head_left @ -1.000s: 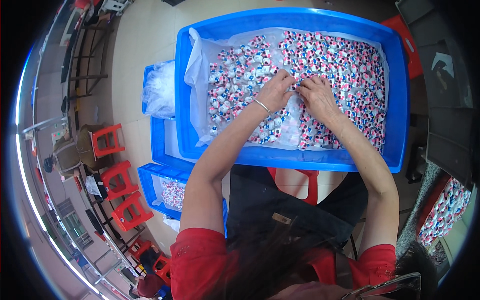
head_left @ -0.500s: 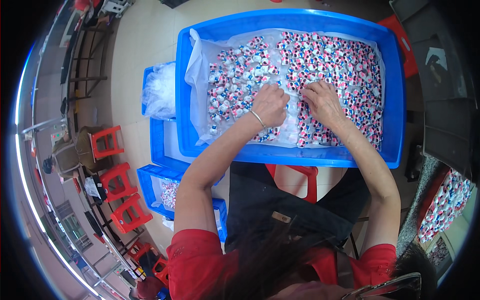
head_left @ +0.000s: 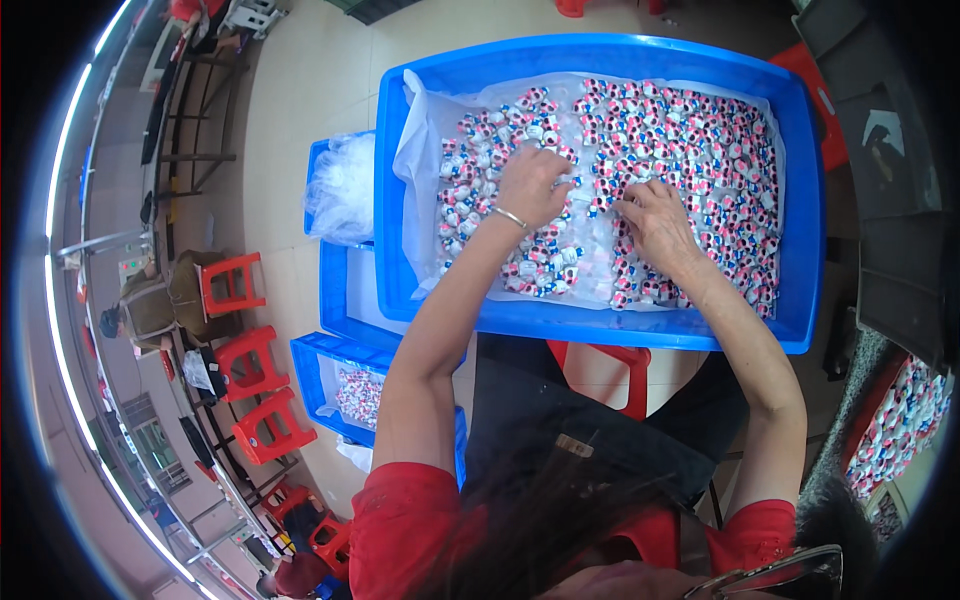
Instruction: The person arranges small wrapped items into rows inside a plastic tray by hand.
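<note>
Many small white, pink and blue figures [head_left: 690, 150] with dark round spots lie in a large blue tub [head_left: 600, 335] lined with thin white sheeting [head_left: 418, 150]. On the right side they stand in close rows; on the left they lie looser. My left hand [head_left: 533, 188], with a bangle at its wrist, hovers over the loose ones, its fingers bent together beside the bare strip between the groups. My right hand [head_left: 660, 225] rests at the left edge of the rows, thumb and fingers drawn together. What either hand's fingertips hold is hidden or too small to make out.
Left of the tub stand smaller blue crates, one with white film [head_left: 343, 188], another with more figures [head_left: 360, 395]. Red stools [head_left: 250, 360] line the left aisle. A red stool [head_left: 630, 380] sits under the tub. More figures [head_left: 900, 425] lie at the far right.
The whole view has shifted slightly. My left hand has moved away from the rows, back over the loose figures. My right hand stays at the edge of the rows, a little lower along it.
</note>
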Demonstrator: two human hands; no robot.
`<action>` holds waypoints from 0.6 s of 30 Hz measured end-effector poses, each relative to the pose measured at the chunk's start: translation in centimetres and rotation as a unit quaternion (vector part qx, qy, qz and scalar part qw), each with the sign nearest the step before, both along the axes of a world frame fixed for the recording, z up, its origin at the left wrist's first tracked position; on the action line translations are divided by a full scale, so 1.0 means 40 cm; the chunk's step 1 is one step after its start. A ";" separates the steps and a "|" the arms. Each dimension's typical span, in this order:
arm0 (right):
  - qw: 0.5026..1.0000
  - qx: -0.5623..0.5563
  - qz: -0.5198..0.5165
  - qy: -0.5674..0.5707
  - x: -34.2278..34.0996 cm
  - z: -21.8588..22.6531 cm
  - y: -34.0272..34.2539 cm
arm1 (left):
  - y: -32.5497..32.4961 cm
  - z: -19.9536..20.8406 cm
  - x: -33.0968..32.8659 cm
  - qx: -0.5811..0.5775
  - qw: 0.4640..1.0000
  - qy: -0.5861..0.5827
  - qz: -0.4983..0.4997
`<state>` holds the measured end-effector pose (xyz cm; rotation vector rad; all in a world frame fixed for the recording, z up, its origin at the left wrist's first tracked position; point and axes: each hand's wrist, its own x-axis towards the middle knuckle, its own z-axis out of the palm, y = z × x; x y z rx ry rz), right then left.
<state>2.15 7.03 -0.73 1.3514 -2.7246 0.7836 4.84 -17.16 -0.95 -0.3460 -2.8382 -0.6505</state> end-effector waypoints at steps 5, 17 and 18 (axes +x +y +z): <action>1.000 0.003 -0.024 -0.005 -0.002 0.030 0.027 | 0.031 0.065 -0.006 -0.129 0.986 -0.103 -0.002; 0.999 0.002 -0.019 -0.033 0.017 0.017 0.051 | 0.016 0.022 0.006 -0.104 0.988 -0.091 -0.063; 0.999 -0.005 -0.026 -0.038 0.016 0.018 0.056 | 0.017 0.026 0.018 -0.045 0.995 -0.066 -0.061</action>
